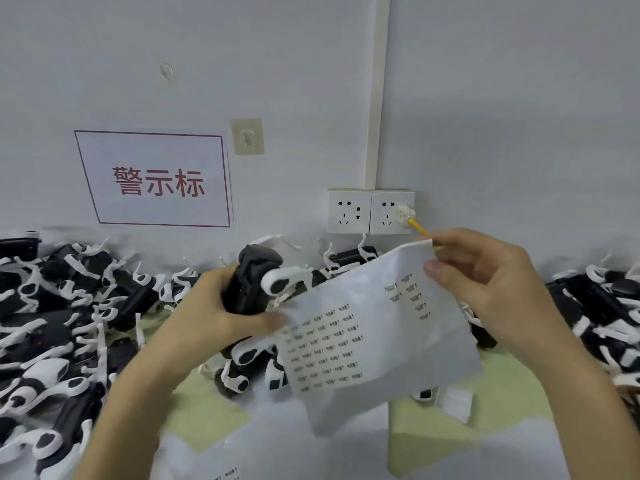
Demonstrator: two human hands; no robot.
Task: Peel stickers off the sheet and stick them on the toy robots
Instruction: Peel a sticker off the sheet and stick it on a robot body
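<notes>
My left hand (pixel 214 317) grips a black and white toy robot (pixel 258 282), lifted above the table at centre. Its thumb also presses the left edge of a white sticker sheet (pixel 374 341) printed with rows of small black labels. My right hand (pixel 485 289) pinches the sheet's upper right corner between thumb and fingers. The sheet hangs tilted in front of the robot's lower legs and hides part of them.
Piles of black and white toy robots lie at the left (pixel 52 323) and right (pixel 606 313). More sticker sheets (pixel 221 455) rest on the pale green table (pixel 450 420). On the wall are two sockets (pixel 370 211), a plugged yellow cable (pixel 417 226) and a red-framed sign (pixel 156 178).
</notes>
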